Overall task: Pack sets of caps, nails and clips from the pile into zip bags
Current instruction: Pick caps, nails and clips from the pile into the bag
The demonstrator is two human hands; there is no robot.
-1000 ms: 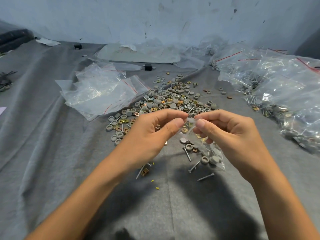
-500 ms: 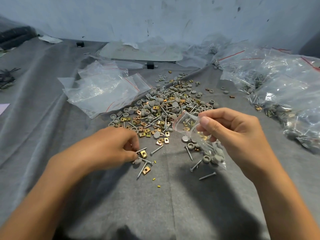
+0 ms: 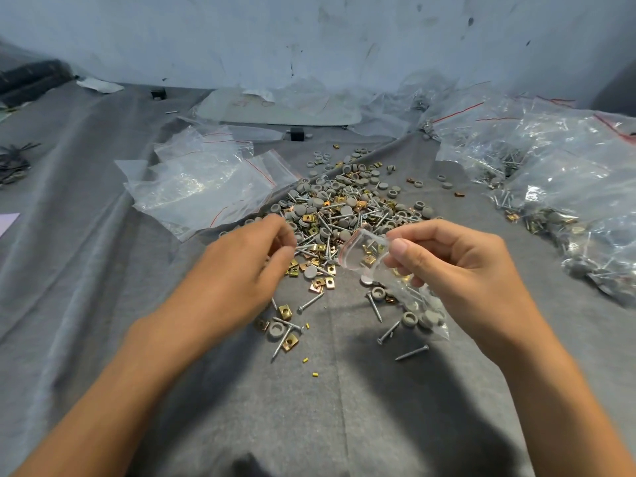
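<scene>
A pile of grey caps, nails and brass clips (image 3: 344, 215) lies on the grey cloth ahead of me. My right hand (image 3: 457, 270) pinches the rim of a small clear zip bag (image 3: 364, 256). Its red-lined mouth gapes toward the left, and its bottom holds caps and a few clips on the cloth. My left hand (image 3: 241, 270) hovers at the pile's near left edge with fingers curled and fingertips together, apparently pinching a nail (image 3: 301, 248) just left of the bag's mouth.
Empty zip bags (image 3: 206, 187) lie stacked at the left of the pile. Filled bags (image 3: 550, 187) are heaped along the right. Loose nails, clips and a cap (image 3: 282, 330) are scattered on the cloth between my forearms. A wall stands behind.
My left hand let go of the bag, dipped to the loose nails near me, then rose toward the bag's mouth. The right hand kept the bag, whose mouth now gapes wider.
</scene>
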